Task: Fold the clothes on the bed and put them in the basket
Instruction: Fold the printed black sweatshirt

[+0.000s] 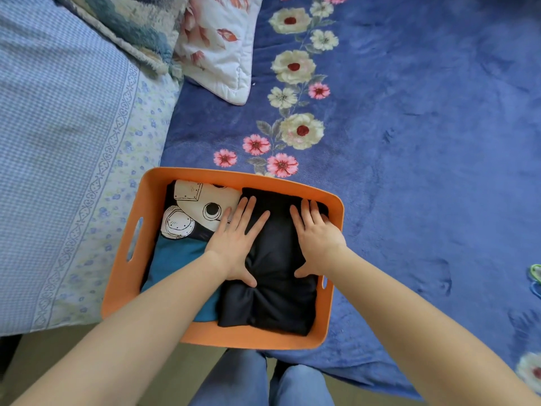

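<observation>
An orange basket [152,183] sits on the bed's near edge. Inside, on the right, lies a folded black garment [275,300]. My left hand [235,244] presses flat on its left side with fingers spread. Flat on its right side near the basket wall rests my right hand [316,238]. To the left in the basket lie a folded black-and-white printed shirt [193,212] and a folded teal garment [172,259], partly hidden under my left forearm.
The basket rests on a blue floral blanket [424,142]. A light blue checked quilt [58,142] lies to the left. A white floral pillow [219,45] and a fluffy blue-and-cream pillow [131,22] sit beyond. Coloured hangers [536,276] show at the right edge.
</observation>
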Tool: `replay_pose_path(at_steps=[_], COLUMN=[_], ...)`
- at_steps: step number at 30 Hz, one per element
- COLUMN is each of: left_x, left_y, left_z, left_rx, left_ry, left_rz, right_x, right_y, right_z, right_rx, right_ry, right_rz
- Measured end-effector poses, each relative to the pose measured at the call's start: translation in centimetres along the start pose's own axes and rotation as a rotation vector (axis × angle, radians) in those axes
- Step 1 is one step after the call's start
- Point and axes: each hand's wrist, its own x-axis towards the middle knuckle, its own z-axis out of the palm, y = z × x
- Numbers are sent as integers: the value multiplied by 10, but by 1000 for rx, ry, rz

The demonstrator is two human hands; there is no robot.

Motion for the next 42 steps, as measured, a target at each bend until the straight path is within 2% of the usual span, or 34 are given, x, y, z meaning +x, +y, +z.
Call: replay_pose_path(at_steps=[4, 9, 13, 16, 18, 22, 26, 28, 30, 34, 35, 36, 37, 42], left_x=[6, 3, -2, -26, -50, -80, -84, -83, -87, -90, -93, -94, -100, -114], left_y=[2, 4, 9, 15, 14, 24, 56, 81, 114, 195, 236, 250, 303, 479], left_z=[3, 6, 5, 20, 36, 46, 19, -6, -33, -75, -87, -91, -103, -137], left_rx=[10, 14, 15, -1, -41, -69, -117, -140, -157, -176, -176, -168, -168, -130], left_ry=[-16, -26, 15, 66, 32, -30, -79, -4, 119, 312, 333, 320, 340, 348], left_rz=[-29, -47, -44, -7, -6, -96, -259, -270, -244, -136, -93, -76, -22, 207], right_x=[10, -30, -49, -41, -38, -50, -88, -119, -157, -230, -263, -273, -315, -445], right_y=[-8, -34, -50, -55, -63, -73, -58, -39, -15, 40, 64, 73, 98, 178], right_z=[4, 21, 46, 54, 57, 57, 50, 53, 61, 99, 120, 129, 156, 255], right_rx=[1, 35, -18, -72, -92, -60, 70, 151, 249, 367, 371, 370, 376, 427], right_ry=[-27, 159, 10, -5, 5, 75, 272, 411, 539, 480, 499, 500, 477, 445], right_rz=[55, 42, 21, 65, 108, 139, 0, -24, 35, 185, 250, 276, 336, 575])
